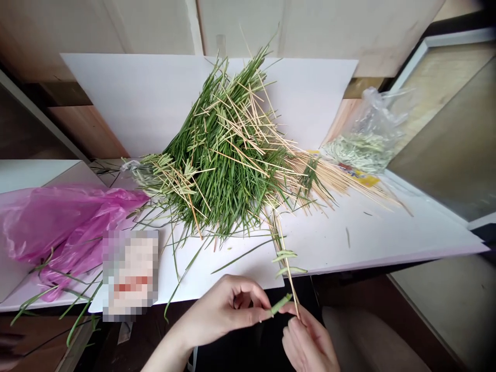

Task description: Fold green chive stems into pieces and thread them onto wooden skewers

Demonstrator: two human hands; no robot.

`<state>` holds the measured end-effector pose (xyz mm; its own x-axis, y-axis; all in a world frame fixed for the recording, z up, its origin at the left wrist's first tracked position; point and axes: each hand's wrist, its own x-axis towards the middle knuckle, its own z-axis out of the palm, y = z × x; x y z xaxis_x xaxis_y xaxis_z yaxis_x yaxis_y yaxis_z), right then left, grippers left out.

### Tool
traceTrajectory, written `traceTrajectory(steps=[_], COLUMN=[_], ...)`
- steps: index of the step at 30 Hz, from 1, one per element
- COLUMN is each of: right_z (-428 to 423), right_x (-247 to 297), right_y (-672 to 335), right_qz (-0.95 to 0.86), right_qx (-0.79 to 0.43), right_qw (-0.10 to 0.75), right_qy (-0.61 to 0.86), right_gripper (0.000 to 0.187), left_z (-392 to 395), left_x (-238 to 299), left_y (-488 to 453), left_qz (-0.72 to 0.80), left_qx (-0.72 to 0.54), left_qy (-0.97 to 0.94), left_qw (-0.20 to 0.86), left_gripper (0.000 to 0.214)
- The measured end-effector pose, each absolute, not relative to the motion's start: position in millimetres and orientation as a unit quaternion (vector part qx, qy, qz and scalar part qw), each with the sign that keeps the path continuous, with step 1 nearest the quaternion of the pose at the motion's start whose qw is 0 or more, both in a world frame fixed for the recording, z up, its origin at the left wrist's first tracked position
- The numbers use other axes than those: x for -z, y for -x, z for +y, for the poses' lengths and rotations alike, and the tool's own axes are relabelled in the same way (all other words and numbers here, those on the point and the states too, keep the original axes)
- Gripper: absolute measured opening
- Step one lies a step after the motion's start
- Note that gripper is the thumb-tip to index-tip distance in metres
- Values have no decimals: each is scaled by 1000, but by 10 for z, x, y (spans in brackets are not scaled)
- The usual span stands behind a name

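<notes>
Sticks of slim pale wood [291, 281] are clamped low in the right hand [309, 338] — presumably to leave their upper lengths free — while a short green plant piece [281, 305] is pinched by the left hand [237, 305], beyond the white surface [329, 243]'s near edge.

A crumpled pink plastic bag [77, 217] lies at the left end of the white table [325, 243], beside a pixelated rectangular object [132, 274] at the front edge. A white panel [135, 98] stands along the back edge; yellow printed packaging [366, 179] lies toward the back right corner.
</notes>
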<state>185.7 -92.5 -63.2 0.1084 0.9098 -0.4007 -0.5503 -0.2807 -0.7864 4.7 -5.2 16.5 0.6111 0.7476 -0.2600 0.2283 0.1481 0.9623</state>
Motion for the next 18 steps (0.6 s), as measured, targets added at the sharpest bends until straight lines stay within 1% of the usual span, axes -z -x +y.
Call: traceTrajectory(steps=[4, 8, 14, 18], right_z=[-882, -872, -883, -888], right_x=[644, 675, 959, 930], right_y=[-1806, -1821, -1842, -1844], right_qz=[-195, -224, -231, -225], right_qx=[-633, -641, -659, -661], right_qw=[596, 587, 582, 577], right_qy=[455, 440, 416, 423], right_gripper=[48, 46, 39, 41], left_z=[-86, -92, -134, -151], left_x=[-109, -127, -154, -133], left_y=[-115, -138, -158, -133], left_qz=[402, 409, 391, 367], left_qx=[-173, -166, -162, -169], left_qy=[-659, -686, -718, -732], left_qw=[611, 579, 553, 548], left_gripper=[29, 25, 15, 14])
